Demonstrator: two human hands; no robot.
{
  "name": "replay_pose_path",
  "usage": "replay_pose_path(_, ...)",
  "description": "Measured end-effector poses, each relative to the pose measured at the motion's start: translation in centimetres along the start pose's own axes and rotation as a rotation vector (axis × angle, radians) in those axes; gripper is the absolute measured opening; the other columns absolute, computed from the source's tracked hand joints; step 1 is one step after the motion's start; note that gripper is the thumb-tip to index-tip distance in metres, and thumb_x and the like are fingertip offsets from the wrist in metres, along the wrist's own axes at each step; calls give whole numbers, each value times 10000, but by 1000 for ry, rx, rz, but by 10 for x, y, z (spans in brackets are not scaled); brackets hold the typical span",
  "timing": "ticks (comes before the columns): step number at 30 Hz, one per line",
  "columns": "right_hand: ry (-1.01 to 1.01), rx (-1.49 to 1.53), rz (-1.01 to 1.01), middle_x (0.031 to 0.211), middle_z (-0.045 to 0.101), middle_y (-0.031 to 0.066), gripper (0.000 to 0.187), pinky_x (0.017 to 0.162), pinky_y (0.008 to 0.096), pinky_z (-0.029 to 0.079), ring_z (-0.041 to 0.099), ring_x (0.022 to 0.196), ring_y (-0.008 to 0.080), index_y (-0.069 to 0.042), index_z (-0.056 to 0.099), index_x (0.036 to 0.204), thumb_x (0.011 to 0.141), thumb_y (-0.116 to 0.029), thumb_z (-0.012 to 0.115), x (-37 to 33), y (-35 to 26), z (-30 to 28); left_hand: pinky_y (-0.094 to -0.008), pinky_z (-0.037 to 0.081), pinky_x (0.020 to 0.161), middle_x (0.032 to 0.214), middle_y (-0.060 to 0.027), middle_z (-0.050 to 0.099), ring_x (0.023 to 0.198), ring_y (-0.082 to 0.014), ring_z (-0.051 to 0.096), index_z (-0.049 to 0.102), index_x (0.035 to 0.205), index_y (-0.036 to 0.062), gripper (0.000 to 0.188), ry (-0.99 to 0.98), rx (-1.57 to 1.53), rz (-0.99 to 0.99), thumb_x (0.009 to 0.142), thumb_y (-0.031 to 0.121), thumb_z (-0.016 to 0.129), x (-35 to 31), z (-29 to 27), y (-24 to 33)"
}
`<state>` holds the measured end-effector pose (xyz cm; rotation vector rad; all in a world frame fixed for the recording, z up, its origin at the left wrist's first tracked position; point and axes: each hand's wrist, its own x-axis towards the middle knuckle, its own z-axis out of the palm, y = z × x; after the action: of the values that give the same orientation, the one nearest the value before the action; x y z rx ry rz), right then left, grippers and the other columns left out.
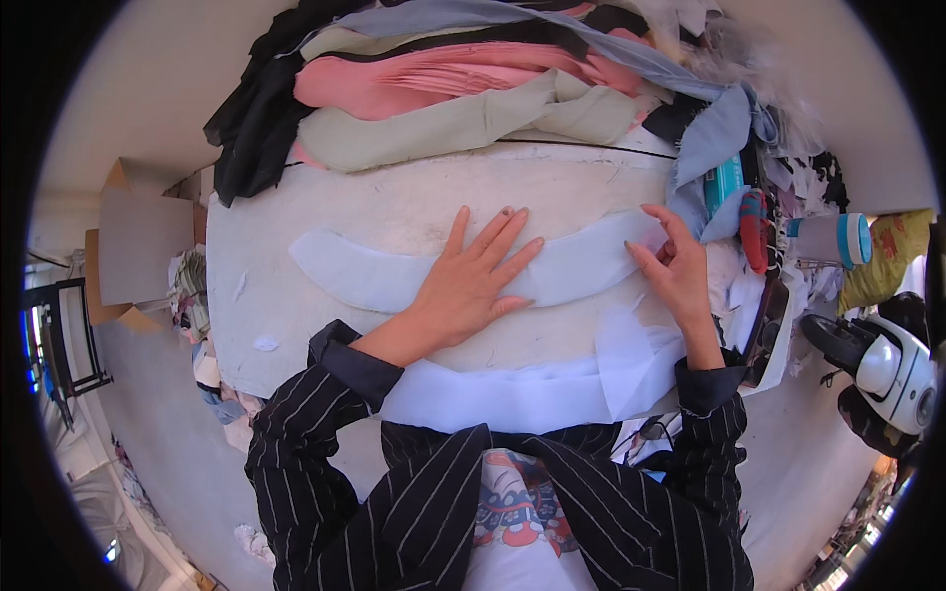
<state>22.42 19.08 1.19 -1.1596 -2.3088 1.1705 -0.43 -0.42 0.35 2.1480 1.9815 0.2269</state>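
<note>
A curved, pale blue collar-shaped fabric piece (581, 254) lies flat on the worktable (266, 217). My left hand (475, 276) is spread across its middle, palm down with the fingers apart. At the piece's right end is my right hand (680, 271), its thumb and index finger bent and apart, the other fingers curled behind. The fingertips are over or touching the fabric there; I cannot make out which. A stack of white, sheer cut pieces (493, 394) lies along the near table edge, with one loose piece (631, 360) slanting over its right part.
Folded pink (414, 84), pale green (424, 128) and black fabric (251, 128) lies across the table's far side. On the right are blue fabric (711, 138), a red-and-grey object (754, 231) and a blue-and-white container (833, 239). A cardboard box (143, 246) stands left.
</note>
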Motion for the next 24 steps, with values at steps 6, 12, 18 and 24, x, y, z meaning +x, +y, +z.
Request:
replay_pose_path(6, 166, 205, -32, 775, 503, -7, 502, 544, 202, 384, 456, 580, 52, -61, 570, 1270, 796, -27, 733, -4, 13, 6, -558, 45, 1197, 1619, -132, 177, 1496, -283, 168, 353, 1511, 159, 724, -27, -3, -12, 911, 530, 519, 2, 2, 0)
replay_pose_path(12, 182, 111, -56, 807, 530, 17, 517, 569, 221, 414, 466, 583, 67, -58, 569, 1277, 788, -21, 736, 1, 22, 10, -558, 46, 1196, 1616, -138, 183, 1497, -288, 165, 355, 1508, 153, 728, -14, -25, -36, 908, 530, 523, 0, 1, 1)
replay_pose_path(18, 368, -141, -141, 965, 645, 84, 557, 722, 301, 503, 628, 778, 188, -65, 574, 1286, 764, -84, 768, -1, 12, 0, -565, 59, 1191, 1613, -145, 188, 1496, -291, 168, 356, 1504, 135, 747, -6, -21, -43, 889, 505, 566, -1, -1, 4)
replay_pose_path(24, -230, -512, -856, 1543, 346, 135, 764, 1183, 533, 183, 262, 1462, 321, -85, 441, 1432, 764, -332, 720, -13, -34, 17, -578, 66, 1185, 1608, -152, 200, 1496, -299, 165, 362, 1496, 119, 767, 15, -27, -34, 868, 487, 603, 1, 1, 3)
